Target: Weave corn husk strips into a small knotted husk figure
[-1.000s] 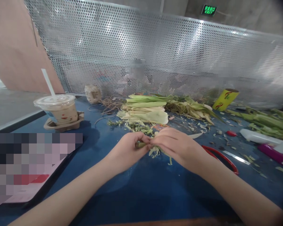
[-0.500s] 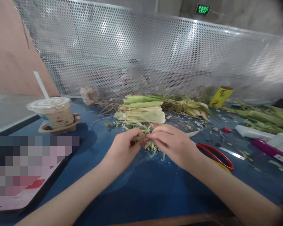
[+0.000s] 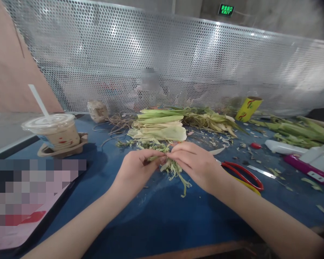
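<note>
My left hand (image 3: 133,171) and my right hand (image 3: 198,163) meet above the middle of the table, thumbs and fingertips pinched together. Between them is a bundle of thin, shredded green husk strips (image 3: 175,169), its loose ends hanging below the fingers. The part inside the pinch is mostly hidden. Right behind the hands lies a flat stack of pale green corn husks (image 3: 162,126), with more green scraps along its near side. Close to my right wrist are scissors with red and yellow handles (image 3: 244,174), partly covered by the forearm.
A lidded drink cup (image 3: 56,133) sits in a cardboard holder at left, above a blurred-out flat item (image 3: 24,208). Brown twine (image 3: 118,124), dried husks (image 3: 210,122), a yellow roll (image 3: 248,108), a purple-and-white tool (image 3: 307,169) and several scraps lie around. A perforated metal screen (image 3: 124,54) stands behind.
The view has shifted slightly, so most things sit further left. Both hands keep their pinch at nearly the same place. Shredded strips now hang lower and further right below the fingers.
</note>
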`<action>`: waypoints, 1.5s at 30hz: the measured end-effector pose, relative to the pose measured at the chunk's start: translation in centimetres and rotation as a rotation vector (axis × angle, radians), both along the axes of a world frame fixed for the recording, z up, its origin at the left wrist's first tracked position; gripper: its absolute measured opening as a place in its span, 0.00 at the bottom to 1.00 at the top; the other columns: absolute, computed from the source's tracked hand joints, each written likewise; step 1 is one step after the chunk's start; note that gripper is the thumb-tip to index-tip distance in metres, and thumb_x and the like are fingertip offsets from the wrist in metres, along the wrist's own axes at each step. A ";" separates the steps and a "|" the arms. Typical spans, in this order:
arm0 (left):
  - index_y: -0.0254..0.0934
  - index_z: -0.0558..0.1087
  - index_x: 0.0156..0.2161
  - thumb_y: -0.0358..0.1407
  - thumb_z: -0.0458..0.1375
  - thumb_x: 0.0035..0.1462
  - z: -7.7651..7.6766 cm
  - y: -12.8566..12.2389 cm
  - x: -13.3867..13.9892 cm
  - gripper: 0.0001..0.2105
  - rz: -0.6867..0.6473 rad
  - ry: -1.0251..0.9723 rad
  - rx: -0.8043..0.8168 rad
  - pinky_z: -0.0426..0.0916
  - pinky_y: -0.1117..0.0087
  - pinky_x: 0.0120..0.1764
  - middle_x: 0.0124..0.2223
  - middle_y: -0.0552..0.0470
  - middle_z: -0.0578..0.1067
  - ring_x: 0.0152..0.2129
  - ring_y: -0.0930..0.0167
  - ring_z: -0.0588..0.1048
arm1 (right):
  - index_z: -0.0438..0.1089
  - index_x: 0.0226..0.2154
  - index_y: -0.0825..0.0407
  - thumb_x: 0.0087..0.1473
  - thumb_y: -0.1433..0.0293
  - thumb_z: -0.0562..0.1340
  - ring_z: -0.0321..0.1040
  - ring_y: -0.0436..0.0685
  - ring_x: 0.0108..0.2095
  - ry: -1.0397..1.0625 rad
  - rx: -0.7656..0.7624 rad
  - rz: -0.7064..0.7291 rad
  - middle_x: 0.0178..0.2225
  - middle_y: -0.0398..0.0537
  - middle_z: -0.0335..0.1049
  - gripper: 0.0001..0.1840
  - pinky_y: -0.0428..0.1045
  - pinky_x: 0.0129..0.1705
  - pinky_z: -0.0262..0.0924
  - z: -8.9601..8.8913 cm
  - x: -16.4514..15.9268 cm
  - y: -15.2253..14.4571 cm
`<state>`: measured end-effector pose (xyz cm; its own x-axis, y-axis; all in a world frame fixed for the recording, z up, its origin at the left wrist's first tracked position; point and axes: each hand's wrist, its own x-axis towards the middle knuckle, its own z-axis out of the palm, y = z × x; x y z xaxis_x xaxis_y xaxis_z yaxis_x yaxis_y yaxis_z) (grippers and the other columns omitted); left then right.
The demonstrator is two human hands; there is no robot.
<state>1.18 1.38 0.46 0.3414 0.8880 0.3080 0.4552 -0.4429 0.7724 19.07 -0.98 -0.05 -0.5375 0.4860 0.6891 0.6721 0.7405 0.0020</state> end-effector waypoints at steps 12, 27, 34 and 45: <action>0.37 0.75 0.30 0.36 0.56 0.50 0.0 -0.4 0.0 0.07 0.003 0.023 0.109 0.65 0.76 0.25 0.26 0.54 0.77 0.23 0.72 0.72 | 0.68 0.35 0.55 0.56 0.76 0.53 0.65 0.55 0.42 0.007 -0.004 -0.029 0.37 0.52 0.70 0.09 0.50 0.46 0.60 0.4 -0.2 -0.3; 0.35 0.75 0.30 0.36 0.57 0.49 -0.3 0.1 0.2 0.08 0.036 -0.126 -0.037 0.63 0.77 0.22 0.23 0.53 0.74 0.20 0.74 0.70 | 0.59 0.45 0.51 0.54 0.79 0.54 0.65 0.54 0.40 0.052 -0.101 -0.063 0.39 0.49 0.69 0.15 0.51 0.43 0.55 0.7 -0.4 -1.0; 0.34 0.74 0.29 0.35 0.58 0.47 -0.1 0.1 0.4 0.06 0.079 -0.183 -0.083 0.62 0.78 0.20 0.20 0.54 0.73 0.18 0.75 0.70 | 0.55 0.48 0.49 0.53 0.79 0.54 0.63 0.54 0.42 0.113 -0.295 -0.092 0.43 0.48 0.65 0.21 0.51 0.45 0.57 1.1 -0.4 -1.9; 0.35 0.74 0.29 0.33 0.54 0.50 -0.4 -0.4 0.3 0.06 0.018 -0.045 0.040 0.65 0.76 0.24 0.26 0.53 0.75 0.21 0.73 0.72 | 0.64 0.42 0.49 0.52 0.70 0.58 0.68 0.52 0.33 0.218 -0.448 -0.084 0.37 0.47 0.69 0.12 0.47 0.35 0.62 1.7 0.3 -1.3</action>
<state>1.47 1.01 0.07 0.3103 0.8807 0.3579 0.4289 -0.4657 0.7741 19.32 -2.28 1.69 -0.3505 0.7953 0.4947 0.6786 0.5797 -0.4510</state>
